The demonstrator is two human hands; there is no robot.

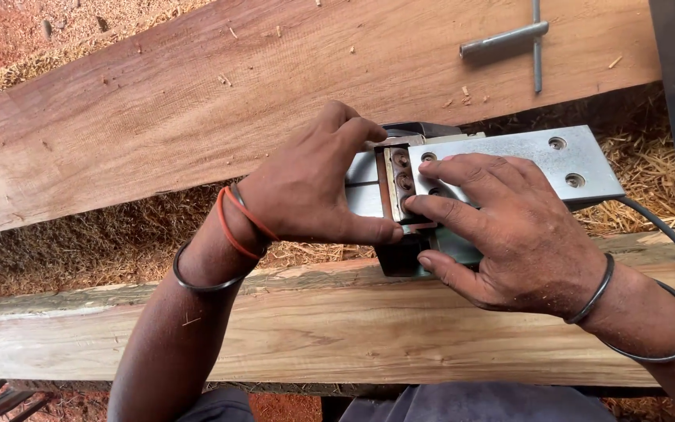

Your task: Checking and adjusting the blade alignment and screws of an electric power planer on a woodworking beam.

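An electric hand planer (564,160) lies upside down between two planks, its silver metal sole facing up. My left hand (306,184) grips the planer's left end, thumb pressed by the cutter drum (397,181) with its brownish blade clamp and bolts. My right hand (501,223) rests on the sole, its fingers touching the blade area and its thumb under the body. Both wrists wear dark bangles; the left also has red bands.
A wide reddish plank (197,101) runs across the top and a paler plank (314,336) lies nearest me. Wood shavings (80,250) fill the gap between them. A metal T-shaped wrench (521,39) lies on the far plank. The planer's dark cable (666,234) trails right.
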